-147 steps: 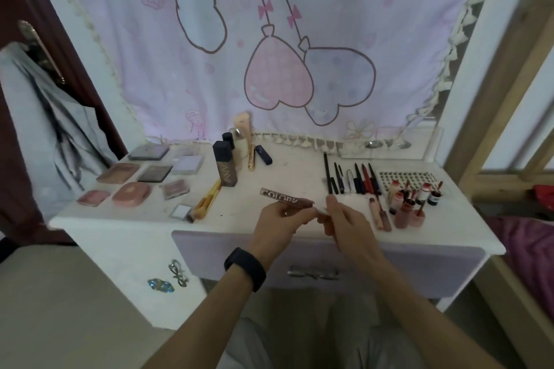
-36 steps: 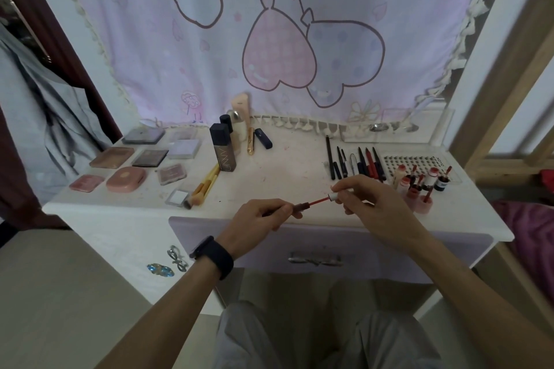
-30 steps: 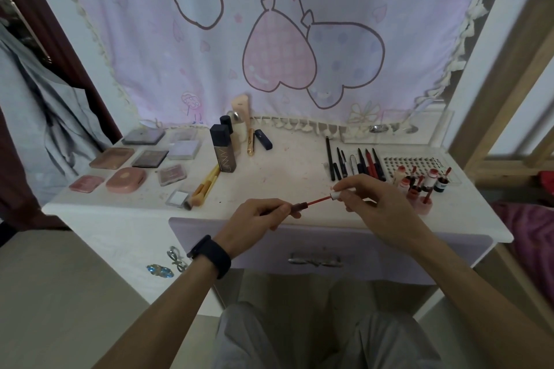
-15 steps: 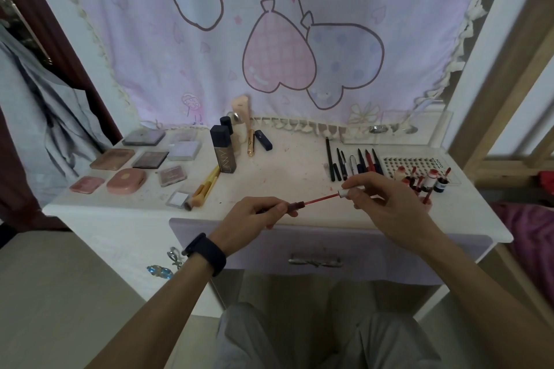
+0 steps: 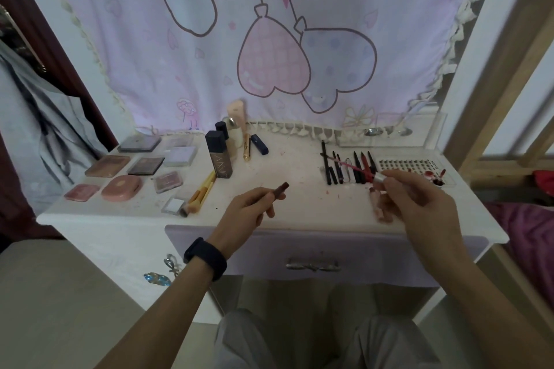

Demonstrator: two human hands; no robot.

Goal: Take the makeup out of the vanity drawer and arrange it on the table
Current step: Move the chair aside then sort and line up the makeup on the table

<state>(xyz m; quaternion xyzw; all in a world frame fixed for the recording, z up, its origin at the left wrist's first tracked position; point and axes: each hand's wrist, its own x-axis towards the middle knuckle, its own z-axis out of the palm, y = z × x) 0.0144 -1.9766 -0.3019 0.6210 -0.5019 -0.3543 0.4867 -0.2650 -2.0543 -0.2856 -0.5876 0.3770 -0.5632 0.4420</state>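
My left hand (image 5: 251, 210) grips a dark red lip-gloss tube (image 5: 280, 189) over the front middle of the white vanity table (image 5: 287, 189). My right hand (image 5: 413, 201) pinches the silver cap (image 5: 378, 178) of the tube's wand (image 5: 353, 167); the thin red wand is out of the tube and points up-left over a row of pencils (image 5: 347, 166). The lilac drawer (image 5: 311, 257) under the tabletop is closed.
Several compacts and palettes (image 5: 129, 169) lie at the left. A tall dark bottle (image 5: 219, 156), other bottles and yellow brushes (image 5: 201, 193) stand in the middle. Small lip tubes (image 5: 436, 178) and a lash tray (image 5: 415, 166) sit at the right. A wooden frame (image 5: 506, 69) rises on the right.
The wand has come fully out of the tube. My right hand carried it up and to the right, and my left hand moved the tube apart to the left.
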